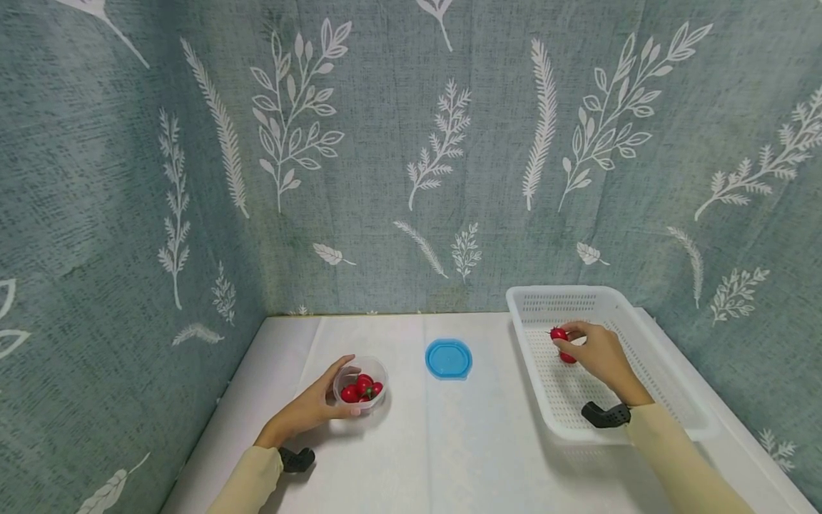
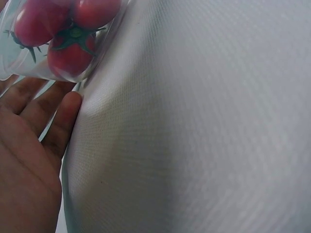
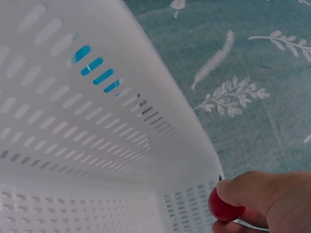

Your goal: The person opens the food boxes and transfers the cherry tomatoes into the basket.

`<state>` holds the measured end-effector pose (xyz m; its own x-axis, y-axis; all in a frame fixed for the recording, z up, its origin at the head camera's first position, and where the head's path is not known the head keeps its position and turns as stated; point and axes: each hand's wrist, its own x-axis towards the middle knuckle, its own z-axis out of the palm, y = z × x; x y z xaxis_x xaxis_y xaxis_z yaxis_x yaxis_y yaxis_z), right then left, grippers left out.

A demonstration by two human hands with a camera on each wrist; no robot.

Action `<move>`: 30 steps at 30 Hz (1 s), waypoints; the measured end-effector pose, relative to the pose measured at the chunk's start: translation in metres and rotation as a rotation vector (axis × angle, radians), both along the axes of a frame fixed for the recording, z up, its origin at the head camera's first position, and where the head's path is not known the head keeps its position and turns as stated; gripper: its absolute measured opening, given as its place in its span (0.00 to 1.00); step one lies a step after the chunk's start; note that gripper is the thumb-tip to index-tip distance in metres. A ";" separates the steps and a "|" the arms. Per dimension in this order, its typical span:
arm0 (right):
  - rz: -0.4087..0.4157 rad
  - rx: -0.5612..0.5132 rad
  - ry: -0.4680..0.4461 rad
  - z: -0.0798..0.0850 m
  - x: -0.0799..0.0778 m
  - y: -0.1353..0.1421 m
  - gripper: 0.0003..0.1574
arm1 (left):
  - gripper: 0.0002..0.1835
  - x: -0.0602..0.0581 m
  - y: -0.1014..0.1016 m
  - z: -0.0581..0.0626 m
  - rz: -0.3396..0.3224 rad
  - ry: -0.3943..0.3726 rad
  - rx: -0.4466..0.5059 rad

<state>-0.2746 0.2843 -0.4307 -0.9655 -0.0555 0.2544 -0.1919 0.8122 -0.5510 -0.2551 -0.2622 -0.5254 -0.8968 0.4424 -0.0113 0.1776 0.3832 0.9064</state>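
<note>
On the left, a small clear plastic container [image 1: 379,366] holds several red cherry tomatoes [image 1: 364,385], some with green stems. My left hand [image 1: 310,405] grips this container from its left side, thumb at the near wall and fingers round the far one. Over the white perforated basket [image 1: 533,371] on the right, my right hand [image 1: 597,357] pinches a cherry tomato [image 1: 559,333] between thumb and fingers. Just below it, partly hidden by the hand, is another cherry tomato [image 1: 568,357]. The right wrist view shows the pinched tomato [image 3: 224,206] near the basket's slotted wall.
A round blue lid [image 1: 449,359] lies on the white tabletop [image 1: 475,435] between container and basket. Patterned grey-green cloth [image 1: 385,143] walls in the table at the back and both sides. The basket's raised rim [image 1: 565,289] stands close to the back cloth.
</note>
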 end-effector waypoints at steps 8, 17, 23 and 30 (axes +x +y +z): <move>-0.025 0.021 -0.003 0.000 0.002 0.003 0.26 | 0.58 -0.001 -0.001 0.000 -0.005 0.019 -0.007; -0.023 0.014 0.026 0.000 0.003 0.004 0.22 | 0.57 -0.001 0.000 0.000 -0.005 0.016 -0.006; 0.039 -0.030 0.035 0.005 0.000 -0.006 0.21 | 0.57 0.000 0.000 0.001 -0.003 0.017 -0.014; 0.132 -0.032 0.043 0.015 -0.003 -0.036 0.20 | 0.57 0.000 0.002 0.001 0.002 0.016 -0.004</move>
<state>-0.2774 0.2487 -0.4161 -0.9384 -0.1726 0.2993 -0.3201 0.7603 -0.5652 -0.2546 -0.2605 -0.5243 -0.8976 0.4408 0.0010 0.1911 0.3872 0.9020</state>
